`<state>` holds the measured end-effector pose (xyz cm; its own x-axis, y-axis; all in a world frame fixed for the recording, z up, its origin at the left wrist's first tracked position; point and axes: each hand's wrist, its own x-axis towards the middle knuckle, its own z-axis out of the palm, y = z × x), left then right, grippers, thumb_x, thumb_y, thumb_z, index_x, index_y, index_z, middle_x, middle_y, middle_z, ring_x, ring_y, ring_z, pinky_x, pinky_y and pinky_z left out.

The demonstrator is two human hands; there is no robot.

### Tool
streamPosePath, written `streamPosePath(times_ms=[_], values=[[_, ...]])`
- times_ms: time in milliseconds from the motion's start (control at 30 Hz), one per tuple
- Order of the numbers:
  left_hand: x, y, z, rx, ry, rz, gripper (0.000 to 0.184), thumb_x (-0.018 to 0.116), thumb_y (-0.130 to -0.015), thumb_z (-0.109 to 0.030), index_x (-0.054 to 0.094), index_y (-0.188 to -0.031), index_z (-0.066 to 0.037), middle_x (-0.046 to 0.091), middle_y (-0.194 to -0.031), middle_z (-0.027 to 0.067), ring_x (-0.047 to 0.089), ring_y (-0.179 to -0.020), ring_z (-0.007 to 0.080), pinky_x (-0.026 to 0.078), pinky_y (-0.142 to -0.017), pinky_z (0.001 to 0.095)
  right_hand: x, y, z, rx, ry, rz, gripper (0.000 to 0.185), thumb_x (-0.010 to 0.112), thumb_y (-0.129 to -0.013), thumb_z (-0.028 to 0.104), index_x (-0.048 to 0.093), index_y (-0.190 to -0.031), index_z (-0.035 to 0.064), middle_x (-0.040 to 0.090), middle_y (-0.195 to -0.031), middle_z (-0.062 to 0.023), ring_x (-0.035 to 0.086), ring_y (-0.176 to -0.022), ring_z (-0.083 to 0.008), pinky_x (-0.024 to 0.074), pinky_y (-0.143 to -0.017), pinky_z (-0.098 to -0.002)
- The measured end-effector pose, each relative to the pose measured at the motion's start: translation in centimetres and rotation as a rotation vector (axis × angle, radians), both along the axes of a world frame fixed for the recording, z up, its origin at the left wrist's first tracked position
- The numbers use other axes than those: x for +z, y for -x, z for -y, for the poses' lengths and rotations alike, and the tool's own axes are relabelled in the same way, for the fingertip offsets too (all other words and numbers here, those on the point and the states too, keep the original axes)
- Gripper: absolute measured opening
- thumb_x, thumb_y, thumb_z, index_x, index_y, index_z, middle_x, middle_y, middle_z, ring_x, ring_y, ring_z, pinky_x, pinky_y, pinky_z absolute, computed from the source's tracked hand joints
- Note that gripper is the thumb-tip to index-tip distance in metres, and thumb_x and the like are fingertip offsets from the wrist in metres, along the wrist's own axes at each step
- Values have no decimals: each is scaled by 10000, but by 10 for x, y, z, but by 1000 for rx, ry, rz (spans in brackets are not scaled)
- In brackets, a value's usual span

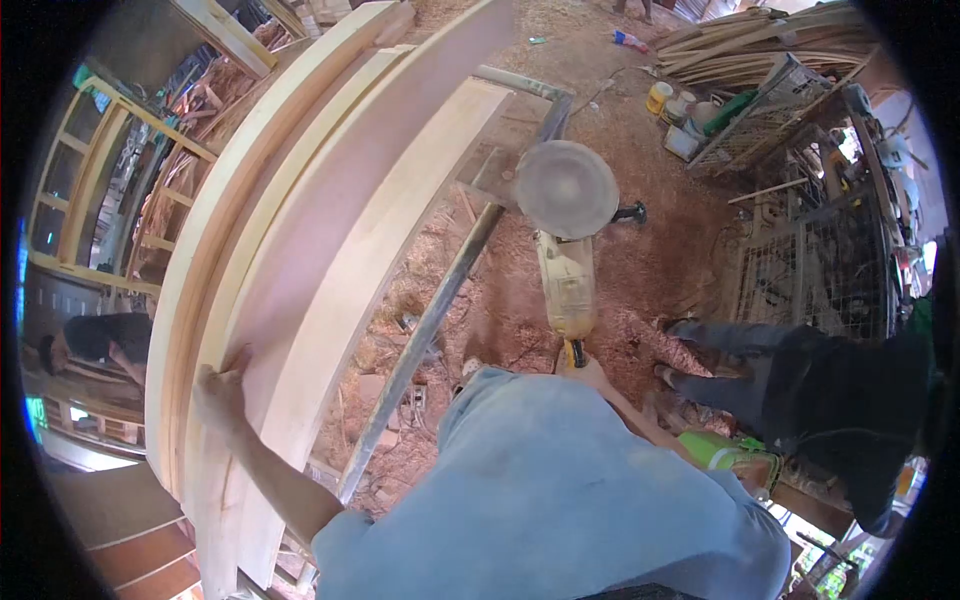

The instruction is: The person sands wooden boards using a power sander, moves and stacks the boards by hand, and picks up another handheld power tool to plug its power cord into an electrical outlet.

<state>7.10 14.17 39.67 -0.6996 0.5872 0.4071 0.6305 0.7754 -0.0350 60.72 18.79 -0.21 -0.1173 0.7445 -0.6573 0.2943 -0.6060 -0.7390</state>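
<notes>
My left hand (222, 395) rests on the edge of one of several long wooden boards (340, 215), its thumb and fingers at the board's edge. In my right hand (585, 372) is the rear handle of a yellow angle grinder (567, 280), held upright in front of my body. A round grey disc (567, 189) tops the grinder, its face towards the camera, and a black side handle (632, 212) sticks out to the right. The disc is to the right of the boards, apart from them. Under the boards runs a metal frame (430, 325).
At the right stands a co-worker in dark clothes (840, 410), near a wire mesh rack (800, 275). Wood strips (770, 45) and a yellow tub (658, 97) lie at the upper right. Another person (100, 340) bends at the far left. Shavings cover the floor (660, 270).
</notes>
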Motion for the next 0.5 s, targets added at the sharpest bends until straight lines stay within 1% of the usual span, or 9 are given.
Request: streamPosePath(times_ms=[67,133,233,267,300,367,400,467,500], values=[[4,28,9,-38,5,24,673,855,-635,-608,702,-755,36,664,-758,283,678,-773,453,505,-665,522,-12,7,5,-62,-13,-65,928,929,-656,222,421,-1394,-20,601,-1134,-83,574,-1019,-169,494,-911,-328],[-6,56,21,-76,10,48,691,848,-638,-621,698,-758,43,658,-764,296,677,-784,457,502,-671,523,-26,7,10,-162,-84,-47,293,817,-764,97,649,-1001,59,661,-926,-7,627,-850,-105,524,-760,-299],[-44,88,38,-36,124,61,707,829,-655,-637,692,-746,50,648,-739,300,660,-745,457,494,-682,518,-56,-2,16,-138,-161,-71,265,810,-771,72,644,-977,60,657,-907,-9,628,-844,-109,523,-761,-301],[-54,96,41,11,130,149,717,819,-662,-647,690,-737,54,641,-721,295,646,-721,451,488,-680,515,-57,2,17,-130,-187,-78,257,808,-773,63,642,-969,60,656,-900,-9,628,-842,-111,523,-761,-301],[-73,98,49,68,131,258,728,810,-669,-657,687,-728,58,634,-704,290,632,-698,446,482,-677,513,-35,-4,7,-117,-183,-100,247,800,-776,47,638,-963,56,650,-881,-7,626,-820,-115,522,-755,-303],[-104,112,68,36,104,339,725,808,-677,-653,669,-702,57,630,-696,281,621,-689,439,479,-680,514,-11,-2,-2,-129,-159,-239,249,790,-766,16,634,-959,46,636,-835,-3,614,-750,-123,516,-727,-301],[-117,120,76,7,70,408,724,806,-684,-650,652,-676,57,625,-688,273,611,-680,433,476,-682,515,4,2,-3,-131,-155,-226,249,790,-766,16,634,-959,46,636,-835,-3,614,-750,-123,516,-727,-301],[-127,135,82,41,68,435,749,806,-678,-661,600,-627,57,600,-660,272,590,-661,433,456,-665,533,47,16,-2,-117,51,-221,464,814,-723,47,609,-1138,23,645,-926,-40,614,-779,-143,520,-714,-318],[-120,149,79,7,78,355,738,818,-676,-643,584,-614,54,585,-644,267,571,-638,427,442,-655,540,48,25,3,-120,54,-209,464,814,-723,47,609,-1138,23,645,-926,-40,614,-779,-143,520,-714,-318]])
